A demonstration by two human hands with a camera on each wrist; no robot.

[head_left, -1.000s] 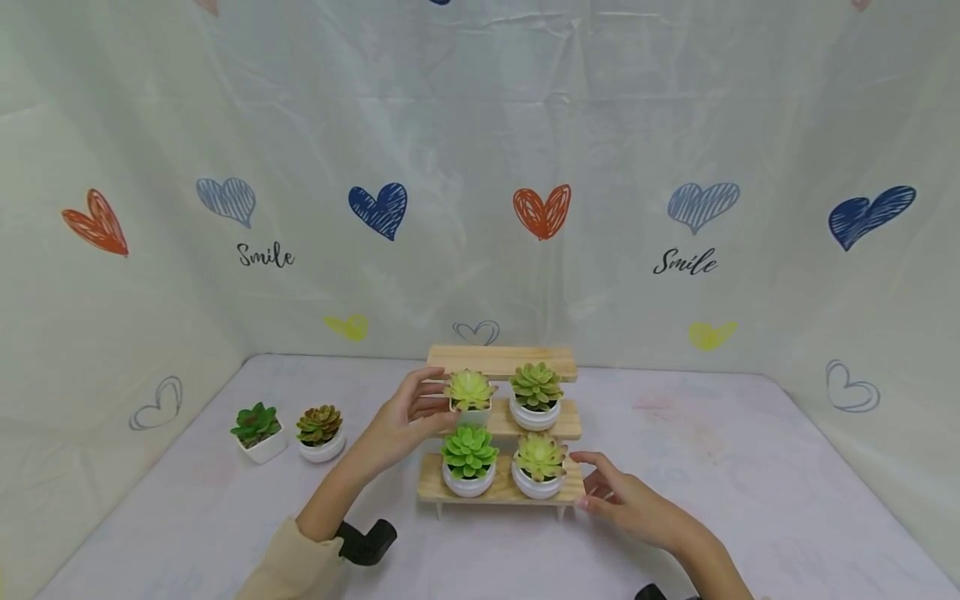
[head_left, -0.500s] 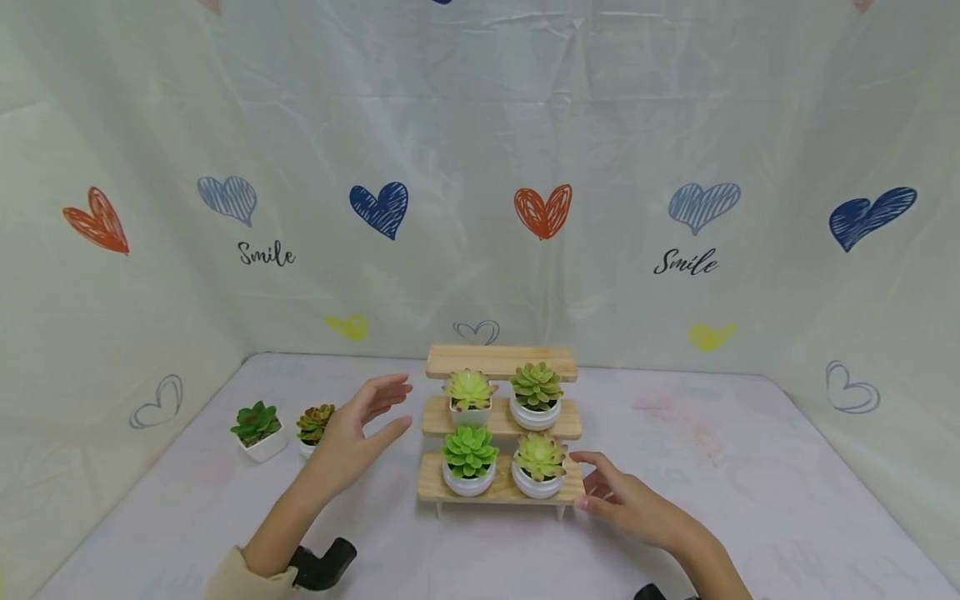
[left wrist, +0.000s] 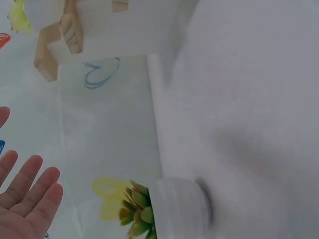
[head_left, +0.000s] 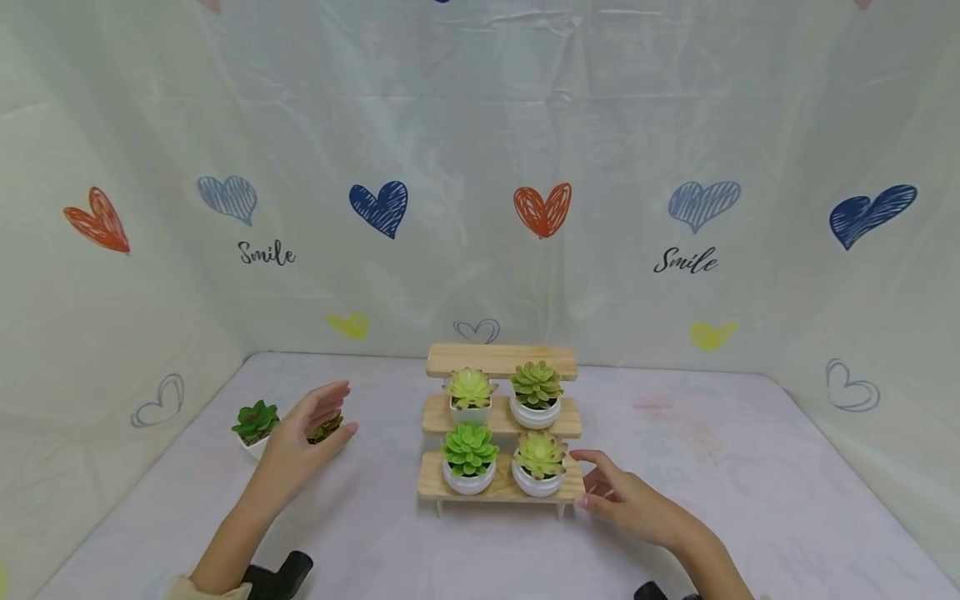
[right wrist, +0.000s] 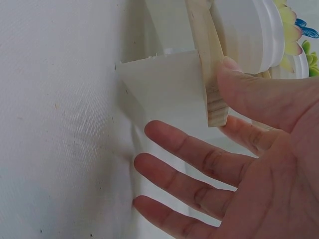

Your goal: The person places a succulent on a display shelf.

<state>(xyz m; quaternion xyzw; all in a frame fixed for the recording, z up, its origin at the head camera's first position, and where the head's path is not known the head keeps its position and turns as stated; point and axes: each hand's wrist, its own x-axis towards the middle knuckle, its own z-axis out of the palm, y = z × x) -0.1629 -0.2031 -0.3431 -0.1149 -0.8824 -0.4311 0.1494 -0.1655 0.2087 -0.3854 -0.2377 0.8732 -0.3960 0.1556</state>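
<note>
Over at the left, my left hand (head_left: 300,433) reaches across a reddish-brown succulent (head_left: 327,427), fingers spread and holding nothing. Its white round pot (left wrist: 182,209) stands on the table below the hand in the left wrist view. A dark green succulent (head_left: 255,421) in a white square pot is partly behind that hand. At the three-tier wooden plant stand (head_left: 501,488), my right hand (head_left: 626,500) pinches the right end of the lowest shelf between thumb and index finger. Its other fingers extend loosely below the board (right wrist: 217,107).
Two potted succulents sit on the lowest shelf, a bright green one (head_left: 469,450) and a yellow-green one (head_left: 540,457). The middle shelf bears a pale one (head_left: 470,390) and a green one (head_left: 536,385). Behind the table (head_left: 750,483) hangs a curtain (head_left: 615,125) with printed hearts.
My left hand has let go of the pale succulent on the middle shelf and moved left to the reddish-brown one. The right hand has stayed at the stand.
</note>
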